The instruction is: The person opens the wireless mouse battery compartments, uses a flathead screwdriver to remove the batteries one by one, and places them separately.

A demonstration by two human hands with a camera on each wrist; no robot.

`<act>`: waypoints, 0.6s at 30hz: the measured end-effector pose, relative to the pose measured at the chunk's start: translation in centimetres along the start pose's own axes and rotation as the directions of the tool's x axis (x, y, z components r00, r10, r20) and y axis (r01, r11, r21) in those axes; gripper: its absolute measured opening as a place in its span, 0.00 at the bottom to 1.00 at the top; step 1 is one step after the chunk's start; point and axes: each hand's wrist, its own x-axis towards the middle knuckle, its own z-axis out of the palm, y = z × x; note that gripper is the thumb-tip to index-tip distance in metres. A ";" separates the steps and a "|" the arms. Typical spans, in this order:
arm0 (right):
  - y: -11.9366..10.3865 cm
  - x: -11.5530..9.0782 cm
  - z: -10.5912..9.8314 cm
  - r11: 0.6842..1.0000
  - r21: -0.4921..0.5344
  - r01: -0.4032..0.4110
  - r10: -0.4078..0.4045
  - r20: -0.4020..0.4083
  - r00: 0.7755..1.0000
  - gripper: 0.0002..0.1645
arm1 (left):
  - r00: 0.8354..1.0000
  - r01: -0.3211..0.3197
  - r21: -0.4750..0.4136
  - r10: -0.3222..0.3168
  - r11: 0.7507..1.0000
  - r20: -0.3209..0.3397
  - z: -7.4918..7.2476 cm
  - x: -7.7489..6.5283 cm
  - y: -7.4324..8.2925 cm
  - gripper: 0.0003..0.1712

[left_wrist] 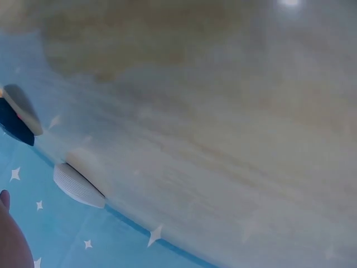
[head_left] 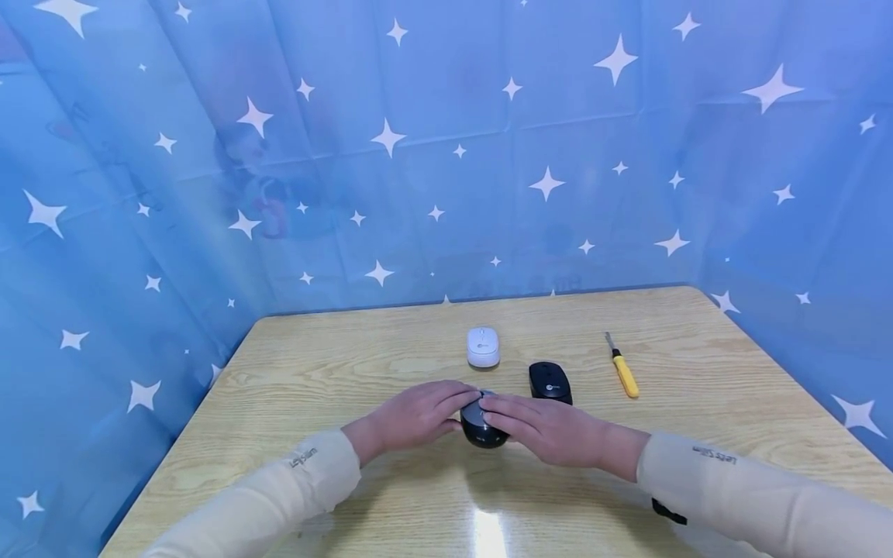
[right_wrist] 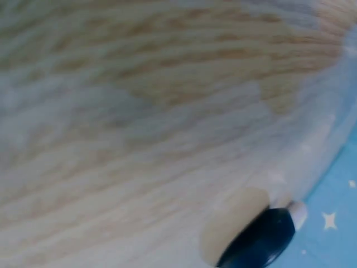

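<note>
The grey mouse (head_left: 483, 435) was positioned between the left hand (head_left: 422, 415) and the right hand (head_left: 551, 430), over the table (head_left: 349, 349). Contact between its base and the table could not be confirmed.

Left grip: pinching the grey mouse, fingers across its top, thumb against its left side. Right grip: pinching the same mouse from the right, fingers on its top; the thumb was mostly hidden. Neither wrist view showed the contact points.

Step in hand, as judged: two-handed handling of the grey mouse, apparently at its upper shell. The next move called for even pressure from both sides and a steady body; uneven force could have let it slip or twist.

Directly beyond the grey mouse lay the white mouse (head_left: 483, 346). Beyond and to its right, near the right hand, lay the black mouse (head_left: 549, 381). Farther right of the grey mouse lay the screwdriver (head_left: 625, 373), yellow handle toward the person. The starred curtain (head_left: 425, 201) hung well beyond it.
</note>
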 end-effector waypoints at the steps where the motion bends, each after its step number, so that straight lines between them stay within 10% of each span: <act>1: 0.0 0.1 -0.1 1.000 0.012 -0.014 0.015 -0.009 1.000 0.25 | 1.000 0.016 -0.019 -0.017 1.000 -0.014 -0.1 0.0 0.1 0.27; 10: -0.2 1.4 -0.9 0.993 0.095 -0.074 0.086 -0.134 0.987 0.24 | 0.967 0.229 -0.284 -0.252 0.931 -0.047 -0.8 0.0 2.1 0.26; 18: -0.5 2.1 -1.6 0.920 0.307 -0.242 0.289 -0.116 0.950 0.26 | 0.888 0.382 -0.564 -0.460 0.732 0.005 -1.0 0.1 3.4 0.22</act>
